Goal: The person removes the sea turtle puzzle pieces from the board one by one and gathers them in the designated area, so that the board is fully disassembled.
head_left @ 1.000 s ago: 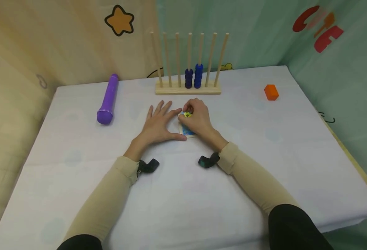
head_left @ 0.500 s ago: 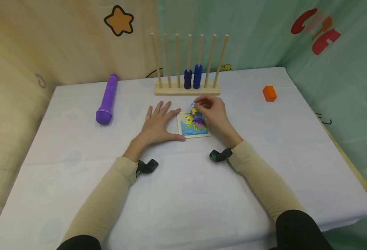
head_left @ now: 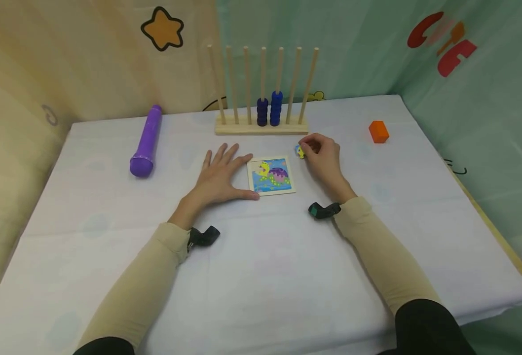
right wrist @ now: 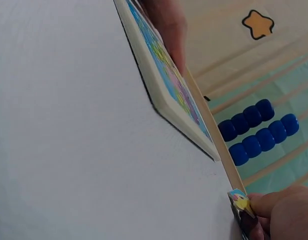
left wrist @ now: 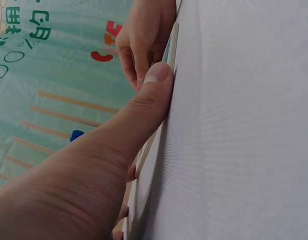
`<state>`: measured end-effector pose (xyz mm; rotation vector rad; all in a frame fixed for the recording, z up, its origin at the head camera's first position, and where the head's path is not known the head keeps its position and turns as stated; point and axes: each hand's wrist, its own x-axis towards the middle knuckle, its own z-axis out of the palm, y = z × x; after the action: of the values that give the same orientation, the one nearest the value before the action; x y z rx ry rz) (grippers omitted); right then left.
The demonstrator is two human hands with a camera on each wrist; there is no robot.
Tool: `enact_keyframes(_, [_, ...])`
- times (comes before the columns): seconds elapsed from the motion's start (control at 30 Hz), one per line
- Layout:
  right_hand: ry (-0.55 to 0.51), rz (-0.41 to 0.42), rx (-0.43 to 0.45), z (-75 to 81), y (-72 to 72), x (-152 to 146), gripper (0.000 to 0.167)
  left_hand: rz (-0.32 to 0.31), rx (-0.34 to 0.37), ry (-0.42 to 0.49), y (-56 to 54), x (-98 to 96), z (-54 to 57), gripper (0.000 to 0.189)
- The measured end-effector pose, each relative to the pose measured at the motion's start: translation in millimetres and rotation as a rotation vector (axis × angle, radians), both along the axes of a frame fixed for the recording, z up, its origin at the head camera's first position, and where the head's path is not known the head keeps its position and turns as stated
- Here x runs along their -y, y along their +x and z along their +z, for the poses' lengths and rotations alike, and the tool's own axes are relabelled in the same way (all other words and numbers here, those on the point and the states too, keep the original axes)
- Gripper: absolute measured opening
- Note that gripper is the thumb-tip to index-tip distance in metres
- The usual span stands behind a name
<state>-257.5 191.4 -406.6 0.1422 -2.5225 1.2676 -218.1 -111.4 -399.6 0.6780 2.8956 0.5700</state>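
A small square picture puzzle [head_left: 272, 185] in a pale wooden frame lies flat on the table, showing a yellow and purple creature on blue. At its left side rests my left hand [head_left: 218, 178], fingers spread, with the thumb at the lower left corner and the index finger near the upper left. To the right of the frame, my right hand [head_left: 325, 160] pinches a small yellow and blue puzzle piece [head_left: 300, 152] between thumb and fingers. In the right wrist view that piece [right wrist: 240, 200] tilts on edge at the tabletop, its lower part hidden by the fingers.
Behind the puzzle stands a wooden peg rack [head_left: 261, 129] with dark blue [head_left: 262, 112] and blue beads [head_left: 276, 108] on two pegs. A purple toy microphone [head_left: 146, 143] lies at the left. An orange block [head_left: 378, 132] sits at the right. Printed curtains hang behind the table.
My right hand has lifted away from over the puzzle and moved right with the piece, uncovering the picture. My left hand stays at the frame's left side.
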Motion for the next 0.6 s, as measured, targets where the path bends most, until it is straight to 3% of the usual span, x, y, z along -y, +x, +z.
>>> enact_keyframes(0.17, [0.100, 0.004, -0.076, -3.8, 0.1, 1.5, 0.014, -0.003, -0.001, 0.002, 0.3, 0.6, 0.2, 0.114])
enact_keyframes(0.33, [0.105, -0.023, -0.137, -2.2, 1.4, 5.1, 0.013, -0.004, -0.007, 0.000, -0.8, 1.8, -1.8, 0.114])
enact_keyframes(0.47, [0.081, -0.033, -0.126, 0.1, 4.6, 14.3, 0.013, 0.000, -0.005, -0.004, -1.6, 1.9, -2.6, 0.114])
enact_keyframes(0.6, [0.061, 0.008, -0.073, 4.0, 13.0, 31.2, 0.014, -0.001, 0.000, -0.008, -2.2, 1.6, -3.0, 0.114])
